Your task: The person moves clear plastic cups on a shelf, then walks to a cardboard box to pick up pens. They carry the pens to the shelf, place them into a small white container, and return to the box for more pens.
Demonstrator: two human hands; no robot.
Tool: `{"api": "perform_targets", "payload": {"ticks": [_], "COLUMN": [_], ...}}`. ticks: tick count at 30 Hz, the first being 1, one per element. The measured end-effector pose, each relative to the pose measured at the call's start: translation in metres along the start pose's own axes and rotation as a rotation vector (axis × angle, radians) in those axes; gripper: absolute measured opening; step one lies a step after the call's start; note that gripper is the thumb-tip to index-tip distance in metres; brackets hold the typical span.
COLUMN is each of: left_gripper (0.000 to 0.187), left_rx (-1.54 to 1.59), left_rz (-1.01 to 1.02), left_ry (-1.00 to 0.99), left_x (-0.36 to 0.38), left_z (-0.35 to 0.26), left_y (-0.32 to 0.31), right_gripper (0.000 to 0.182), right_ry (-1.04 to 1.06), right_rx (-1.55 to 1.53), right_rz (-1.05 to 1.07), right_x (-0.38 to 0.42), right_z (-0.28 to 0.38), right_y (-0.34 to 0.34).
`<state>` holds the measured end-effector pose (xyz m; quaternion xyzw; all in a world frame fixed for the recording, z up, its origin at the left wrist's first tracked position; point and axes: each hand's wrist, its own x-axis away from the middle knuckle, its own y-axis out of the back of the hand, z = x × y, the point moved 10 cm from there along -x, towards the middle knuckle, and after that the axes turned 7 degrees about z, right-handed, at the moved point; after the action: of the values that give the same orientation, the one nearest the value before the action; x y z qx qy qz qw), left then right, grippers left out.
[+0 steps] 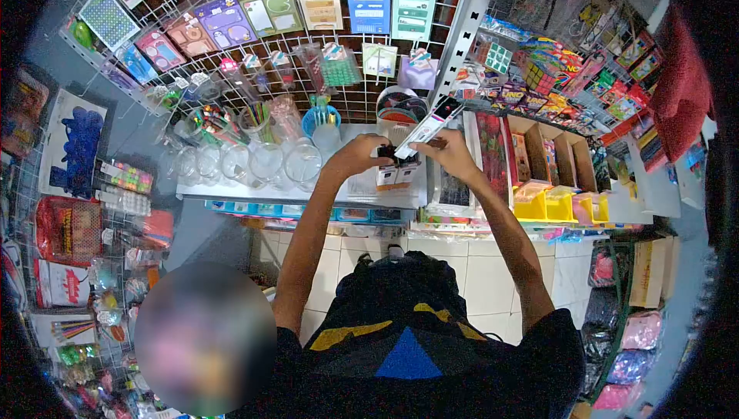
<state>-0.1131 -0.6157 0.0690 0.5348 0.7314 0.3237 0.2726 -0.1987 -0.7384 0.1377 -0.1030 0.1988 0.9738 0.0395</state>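
Note:
Over the white shelf, my right hand [453, 157] is closed on a long, slim white package [431, 128] with dark and pink print, which tilts up to the right. My left hand [356, 155] reaches in from the other side, its fingers curled at a dark object too small to make out. Just below both hands, small white-and-brown boxes [397, 176] stand at the shelf's front. Behind the hands sits a stack of round, dark-rimmed items [402, 103].
Several clear cups [266, 162] line the shelf [339, 189] to the left, beside a blue basket [320, 120]. Stationery packs [368, 1] hang on the wire grid behind. Right of my hands are a brown compartment box [543, 149] and yellow bins [558, 206].

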Motion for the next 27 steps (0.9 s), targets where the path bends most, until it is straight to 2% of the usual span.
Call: {"api": "perform_targets", "payload": {"ticks": [3, 6, 9, 12, 18, 21, 24, 27], "left_gripper": [0.047, 0.039, 0.025, 0.031, 0.023, 0.026, 0.027, 0.044], "left_rx": [-0.063, -0.096, -0.111, -0.066, 0.052, 0.094, 0.004, 0.222], "left_rz": [-0.139, 0.021, -0.09, -0.022, -0.174, -0.193, -0.217, -0.046], "left_ry": [-0.041, -0.018, 0.016, -0.002, -0.071, -0.11, -0.07, 0.16], "left_x": [0.0, -0.008, -0.009, -0.012, -0.006, -0.007, 0.003, 0.002], "left_z": [-0.006, -0.017, -0.014, -0.014, -0.02, -0.018, -0.032, -0.025], "left_y": [0.013, 0.007, 0.009, 0.008, 0.023, 0.021, 0.031, 0.024], "right_gripper": [0.021, 0.022, 0.022, 0.023, 0.025, 0.027, 0.033, 0.038], "right_ry": [0.0, -0.011, -0.05, -0.027, -0.029, -0.014, -0.046, -0.047], "right_rx": [-0.001, 0.038, 0.04, 0.032, 0.015, 0.064, 0.04, -0.035], "right_rz": [0.022, 0.047, 0.076, 0.087, 0.16, 0.207, 0.227, 0.219], "right_x": [-0.002, -0.004, -0.008, -0.014, -0.021, -0.02, -0.025, -0.026], "right_z": [-0.001, 0.005, 0.005, 0.002, -0.013, -0.014, -0.015, -0.005], "right_y": [-0.006, -0.01, -0.013, -0.018, -0.033, -0.04, -0.039, -0.037]}}
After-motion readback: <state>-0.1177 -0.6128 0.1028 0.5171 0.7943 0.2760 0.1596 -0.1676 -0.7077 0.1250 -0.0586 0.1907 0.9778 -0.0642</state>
